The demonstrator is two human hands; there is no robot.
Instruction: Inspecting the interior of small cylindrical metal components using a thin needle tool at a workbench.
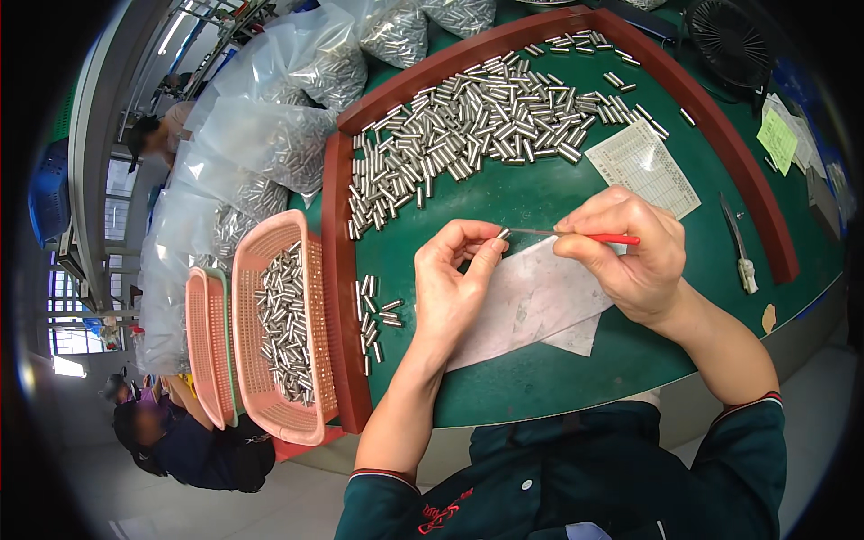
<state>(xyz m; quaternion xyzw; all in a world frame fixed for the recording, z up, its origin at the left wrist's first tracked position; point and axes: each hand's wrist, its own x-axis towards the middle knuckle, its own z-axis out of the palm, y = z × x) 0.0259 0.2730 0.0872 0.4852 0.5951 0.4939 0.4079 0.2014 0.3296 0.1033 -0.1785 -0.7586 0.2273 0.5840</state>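
Note:
My left hand [454, 274] pinches a small metal cylinder [503, 234] between thumb and fingertips. In my right hand [625, 252] is a thin tool with a red handle [616, 238]; its slim metal shaft [535, 232] points left, with the tip at or beside the cylinder. Whether the tip sits inside the cylinder I cannot tell. Both hands are raised over a stained whitish cloth [535, 301] on the green tabletop [504, 391]. A big heap of similar metal cylinders [486, 117] lies beyond my hands, and a smaller group [369, 319] is left of my left wrist.
Dark red wooden rails [349, 297] border the work area. Left of them stand a pink basket [319, 360] of cylinders, another pink basket [202, 351] and plastic bags of cylinders [292, 144]. A printed sheet [643, 166], tweezers [736, 238] and a black fan [729, 40] lie rightward. Other people [180, 432] sit at left.

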